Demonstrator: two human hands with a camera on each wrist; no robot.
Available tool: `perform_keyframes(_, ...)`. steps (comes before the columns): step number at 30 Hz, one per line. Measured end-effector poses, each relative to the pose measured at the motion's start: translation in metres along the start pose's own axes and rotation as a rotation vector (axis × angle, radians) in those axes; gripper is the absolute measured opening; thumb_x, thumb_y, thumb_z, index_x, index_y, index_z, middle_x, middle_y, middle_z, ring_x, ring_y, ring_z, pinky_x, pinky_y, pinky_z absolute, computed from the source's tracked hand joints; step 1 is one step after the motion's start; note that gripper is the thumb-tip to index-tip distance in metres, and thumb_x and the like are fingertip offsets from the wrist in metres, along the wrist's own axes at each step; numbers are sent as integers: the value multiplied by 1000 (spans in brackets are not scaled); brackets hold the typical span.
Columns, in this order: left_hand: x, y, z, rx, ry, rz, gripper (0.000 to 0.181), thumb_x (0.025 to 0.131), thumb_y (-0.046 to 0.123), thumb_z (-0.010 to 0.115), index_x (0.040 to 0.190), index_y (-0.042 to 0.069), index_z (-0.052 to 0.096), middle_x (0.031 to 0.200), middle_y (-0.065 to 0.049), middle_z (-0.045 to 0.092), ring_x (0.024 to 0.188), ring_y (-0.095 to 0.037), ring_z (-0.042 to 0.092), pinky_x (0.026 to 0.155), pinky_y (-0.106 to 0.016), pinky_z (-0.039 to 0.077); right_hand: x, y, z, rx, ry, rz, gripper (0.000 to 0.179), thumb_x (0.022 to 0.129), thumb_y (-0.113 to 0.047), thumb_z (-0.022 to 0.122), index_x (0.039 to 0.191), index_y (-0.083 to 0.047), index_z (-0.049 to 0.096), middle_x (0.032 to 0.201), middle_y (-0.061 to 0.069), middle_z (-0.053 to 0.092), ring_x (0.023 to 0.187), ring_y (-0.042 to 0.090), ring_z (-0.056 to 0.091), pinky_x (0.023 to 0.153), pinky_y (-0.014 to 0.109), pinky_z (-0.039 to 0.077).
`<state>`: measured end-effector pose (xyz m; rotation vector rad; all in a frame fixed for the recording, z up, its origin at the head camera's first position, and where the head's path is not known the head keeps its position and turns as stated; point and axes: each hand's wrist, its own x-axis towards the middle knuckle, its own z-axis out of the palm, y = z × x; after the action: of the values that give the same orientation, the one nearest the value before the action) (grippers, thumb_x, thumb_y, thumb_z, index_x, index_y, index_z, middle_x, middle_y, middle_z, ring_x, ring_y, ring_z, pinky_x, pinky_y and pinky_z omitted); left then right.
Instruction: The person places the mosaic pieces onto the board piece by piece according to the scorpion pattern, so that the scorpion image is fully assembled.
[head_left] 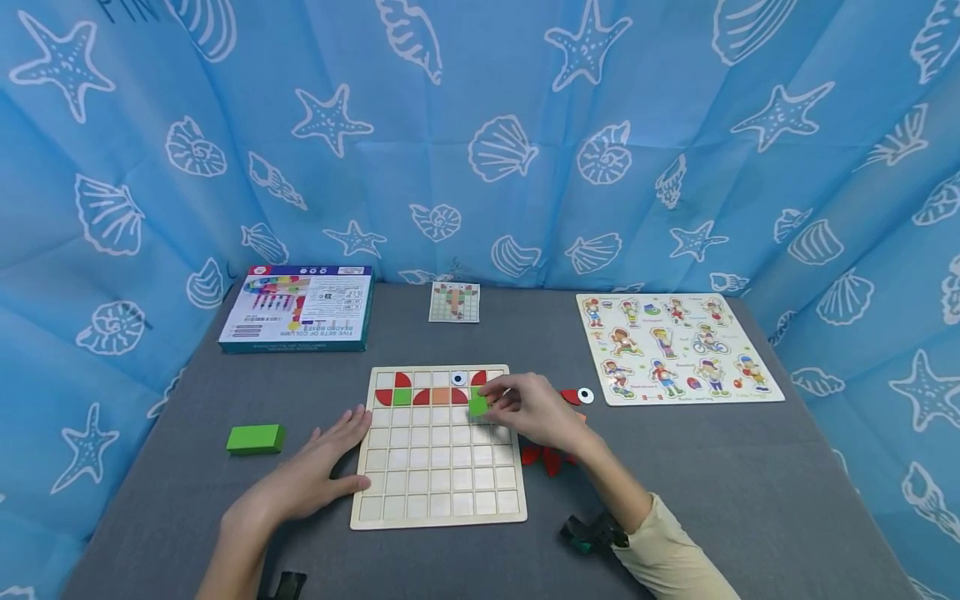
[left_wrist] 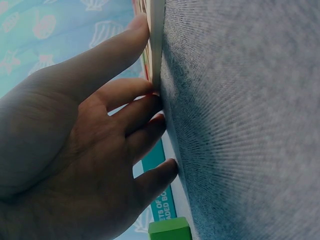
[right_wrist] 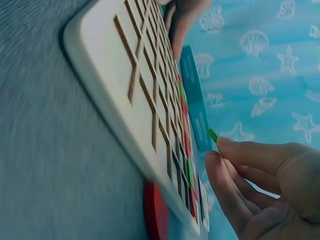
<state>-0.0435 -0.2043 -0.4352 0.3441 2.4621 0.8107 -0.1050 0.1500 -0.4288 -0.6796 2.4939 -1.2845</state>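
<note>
A pale wooden grid board (head_left: 438,524) lies on the grey table, with red, green and orange tiles and an eye tile (head_left: 458,379) in its far rows. My right hand (head_left: 534,408) pinches a thin green tile (right_wrist: 213,135) between thumb and fingertips, held above the board near its far right part. In the right wrist view this tile is apart from the board. My left hand (head_left: 315,467) rests at the board's left edge, fingers spread and fairly straight, with thumb and fingertips touching the side. Loose red pieces (head_left: 551,460) lie right of the board, partly hidden under my right arm.
A green block (head_left: 255,439) lies left of my left hand. Behind stand a flat box (head_left: 300,310) and a small pattern card (head_left: 454,313). A picture puzzle board (head_left: 678,350) lies at the back right, near a red piece with an eye (head_left: 584,397). A blue curtain (head_left: 480,167) encloses the table.
</note>
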Motion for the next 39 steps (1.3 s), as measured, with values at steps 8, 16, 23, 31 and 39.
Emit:
perform_keyframes(8,0,-2,0,1,0,5,99,97,36,82,172,6,26,182,-20,17,169,-48,15,132,-77,11,26,-17,27,-77,-63,-60,24,93,-8,85,115,-3,79,90,5,76,77,2,65,73,16,57)
perform_keyframes(16,0,-3,1,1,10,17,98,97,36,82,172,6,27,182,-20,18,169,-48,16,132,-77,11,49,-31,49,-204,-59,-117,20,92,-7,87,108,1,80,85,7,77,75,4,63,72,17,53)
perform_keyframes(23,0,-3,1,-1,10,14,98,97,37,82,172,6,27,182,-20,18,169,-48,16,132,-77,11,57,-40,59,-261,-81,-73,21,92,-7,86,110,1,81,82,6,76,74,7,62,72,20,53)
perform_keyframes(31,0,-4,1,-5,10,16,98,97,36,82,172,6,27,182,-20,18,169,-48,16,132,-78,12,52,-41,61,-236,-85,-68,21,92,-4,85,112,2,81,91,10,81,81,12,71,79,22,60)
perform_keyframes(39,1,-3,1,2,17,16,99,96,36,83,172,6,27,181,-21,19,169,-48,17,131,-78,12,33,-31,42,-171,-64,-84,15,95,-5,80,109,0,81,91,5,79,82,8,70,79,20,60)
